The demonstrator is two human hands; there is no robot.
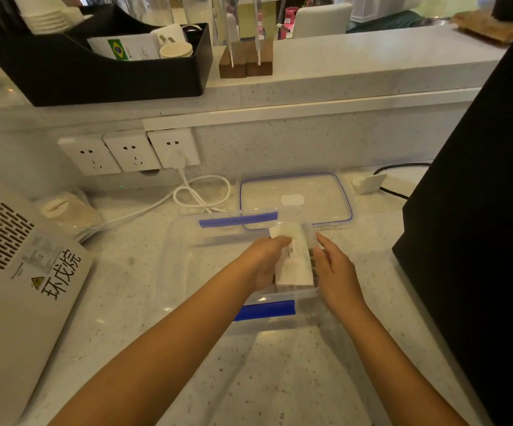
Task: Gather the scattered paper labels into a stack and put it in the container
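Observation:
A stack of white paper labels [295,261] stands on edge inside a clear plastic container [184,238] with blue clips, in the middle of the counter. My left hand [264,259] grips the stack from its left side, thumb over the top edge. My right hand [336,265] is at the stack's right side with fingers spread; I cannot tell whether it touches the paper. The container's clear lid [319,186] with a blue rim lies flat just behind it.
A white appliance [15,281] with vent slots fills the left. A tall black machine [476,192] blocks the right. White cable [199,192] coils behind the container below wall sockets [132,152]. A black tray [95,72] sits on the raised ledge.

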